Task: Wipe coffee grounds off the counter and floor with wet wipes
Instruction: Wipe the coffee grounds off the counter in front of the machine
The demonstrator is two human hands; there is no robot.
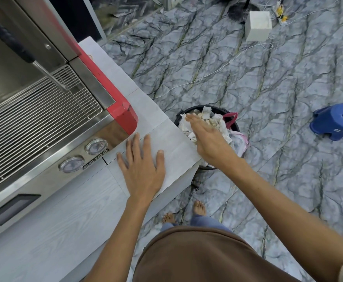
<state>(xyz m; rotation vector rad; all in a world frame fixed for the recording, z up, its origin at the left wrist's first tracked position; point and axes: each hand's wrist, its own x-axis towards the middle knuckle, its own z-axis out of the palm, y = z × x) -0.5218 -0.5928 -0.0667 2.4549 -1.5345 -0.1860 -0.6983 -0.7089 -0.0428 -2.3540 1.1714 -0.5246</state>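
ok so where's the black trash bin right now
In the head view, the black trash bin stands on the marbled floor right of the grey counter's corner, under the open right hand.

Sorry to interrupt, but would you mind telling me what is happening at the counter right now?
A person stands barefoot at the counter beside an espresso machine. The left hand lies flat and open on the countertop. The right hand reaches out over a full trash bin on the floor beside the counter, fingers spread. No wipe shows in either hand, and the counter near the hands looks clean.
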